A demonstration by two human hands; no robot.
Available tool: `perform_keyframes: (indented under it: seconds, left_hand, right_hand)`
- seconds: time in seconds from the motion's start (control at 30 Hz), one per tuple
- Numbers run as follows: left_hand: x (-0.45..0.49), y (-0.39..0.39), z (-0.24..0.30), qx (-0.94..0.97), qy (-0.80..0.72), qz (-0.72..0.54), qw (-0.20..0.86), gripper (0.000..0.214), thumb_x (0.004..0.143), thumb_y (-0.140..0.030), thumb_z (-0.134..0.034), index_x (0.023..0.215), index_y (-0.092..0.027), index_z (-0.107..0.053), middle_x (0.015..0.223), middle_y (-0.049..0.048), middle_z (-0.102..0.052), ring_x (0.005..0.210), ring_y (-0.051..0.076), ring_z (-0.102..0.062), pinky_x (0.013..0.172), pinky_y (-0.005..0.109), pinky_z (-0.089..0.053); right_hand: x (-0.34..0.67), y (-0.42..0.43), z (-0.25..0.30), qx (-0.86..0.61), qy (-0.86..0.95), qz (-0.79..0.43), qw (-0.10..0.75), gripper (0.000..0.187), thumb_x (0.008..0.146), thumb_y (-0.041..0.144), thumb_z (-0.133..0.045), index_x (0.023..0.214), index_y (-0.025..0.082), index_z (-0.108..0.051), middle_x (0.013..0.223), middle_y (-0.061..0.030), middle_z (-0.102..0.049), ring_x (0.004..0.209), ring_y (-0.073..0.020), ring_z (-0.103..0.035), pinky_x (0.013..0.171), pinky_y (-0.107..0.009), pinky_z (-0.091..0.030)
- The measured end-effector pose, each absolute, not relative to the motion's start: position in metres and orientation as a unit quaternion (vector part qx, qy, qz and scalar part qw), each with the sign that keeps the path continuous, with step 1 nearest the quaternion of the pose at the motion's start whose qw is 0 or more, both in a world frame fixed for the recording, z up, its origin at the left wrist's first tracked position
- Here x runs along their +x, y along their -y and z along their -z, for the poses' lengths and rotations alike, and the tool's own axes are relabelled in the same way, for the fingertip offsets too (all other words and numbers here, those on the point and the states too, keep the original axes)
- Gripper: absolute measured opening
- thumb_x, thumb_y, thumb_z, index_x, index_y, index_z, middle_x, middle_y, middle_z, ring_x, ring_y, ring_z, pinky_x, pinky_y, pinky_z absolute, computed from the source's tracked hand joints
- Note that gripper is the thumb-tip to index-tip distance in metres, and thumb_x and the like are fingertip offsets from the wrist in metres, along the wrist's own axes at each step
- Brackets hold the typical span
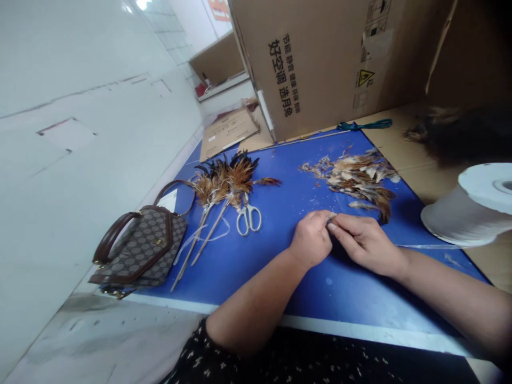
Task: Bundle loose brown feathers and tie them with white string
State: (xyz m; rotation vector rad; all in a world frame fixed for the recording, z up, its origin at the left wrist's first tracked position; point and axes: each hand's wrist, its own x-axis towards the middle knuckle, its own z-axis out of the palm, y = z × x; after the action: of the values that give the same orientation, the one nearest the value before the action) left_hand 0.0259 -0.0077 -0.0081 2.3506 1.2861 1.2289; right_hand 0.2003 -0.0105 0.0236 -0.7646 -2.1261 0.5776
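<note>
My left hand (312,238) is closed in a fist at the middle of the blue table. Against it, the fingertips of my right hand (362,242) pinch together. Between the two hands shows a small brownish-grey tip that looks like a feather (330,218); most of it is hidden by my fingers. Just beyond my hands lies a loose pile of brown and cream feathers (356,173). To the left are bunches of brown and black feathers (228,178) tied on thin sticks (208,234), with white-handled scissors (248,217) beside them.
A patterned handbag (146,245) stands at the table's left edge. On the right is a large spool (460,213) of pale ribbon or cord, with dark feathers (456,133) behind it. A big cardboard box (320,64) closes off the back, near a green ribbon (368,125).
</note>
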Motion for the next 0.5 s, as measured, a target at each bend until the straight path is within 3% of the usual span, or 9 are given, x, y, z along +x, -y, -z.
perform_keyframes:
  seconds: [0.1, 0.27, 0.5]
  left_hand:
    - [0.025, 0.008, 0.01, 0.825, -0.44, -0.346, 0.076, 0.028, 0.092, -0.011, -0.045, 0.112, -0.013, -0.064, 0.103, 0.0155, -0.075, 0.1, 0.026, -0.071, 0.093, 0.042, -0.06]
    - [0.033, 0.013, 0.0, 0.863, -0.446, -0.214, 0.105, 0.02, 0.099, -0.016, -0.042, 0.095, -0.015, -0.061, 0.095, 0.0149, -0.07, 0.09, 0.027, -0.069, 0.085, 0.042, -0.06]
    - [0.027, 0.023, -0.023, 0.887, -0.344, -0.247, 0.186, 0.023, 0.103, -0.018, -0.04, 0.11, -0.016, -0.062, 0.103, 0.0126, -0.069, 0.101, 0.024, -0.067, 0.094, 0.04, -0.056]
  right_hand:
    - [0.211, 0.003, -0.027, -0.302, 0.88, -0.194, 0.313, 0.023, 0.102, 0.021, -0.048, 0.08, 0.022, -0.05, 0.071, -0.0005, -0.055, 0.063, -0.0148, -0.053, 0.064, -0.029, -0.039]
    - [0.234, -0.015, -0.033, -0.325, 0.906, -0.145, 0.229, 0.019, 0.096, 0.02, -0.051, 0.077, 0.022, -0.051, 0.073, -0.0032, -0.058, 0.068, -0.0179, -0.054, 0.065, -0.031, -0.035]
    - [0.25, -0.03, -0.04, -0.291, 0.839, -0.385, 0.251, 0.032, 0.1, 0.037, -0.056, 0.073, 0.02, -0.061, 0.07, -0.0008, -0.061, 0.067, -0.0155, -0.055, 0.066, -0.028, -0.042]
